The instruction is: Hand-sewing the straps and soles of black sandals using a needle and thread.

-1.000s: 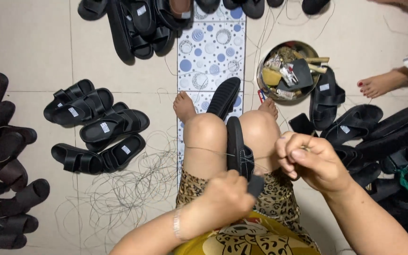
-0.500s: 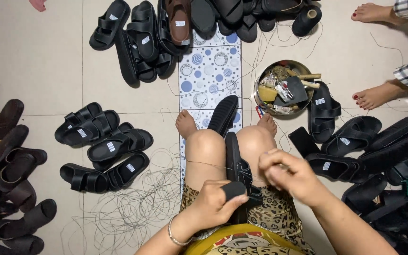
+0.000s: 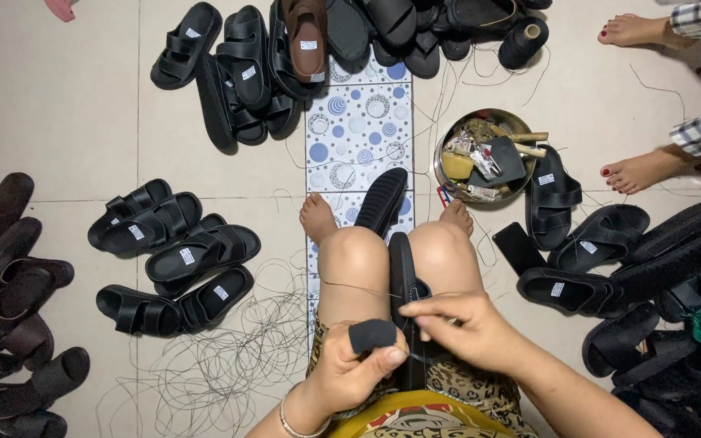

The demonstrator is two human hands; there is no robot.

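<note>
One black sandal stands on edge between the knees. The left hand now pinches a small dark pad beside it, lower than before. The right hand pinches thread, pulled tight. Loose thread lies on the floor.

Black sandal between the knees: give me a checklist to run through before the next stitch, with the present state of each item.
1. Black sandal clamped upright between the knees: ok.
2. Left hand grips a dark pad: ok.
3. Right hand pinches at the sandal's edge: ok.
4. Thread drawn taut across the left knee: ok.
5. Needle in the fingers: cannot tell.
6. Metal bowl of tools stands beyond the right foot: ok.
</note>
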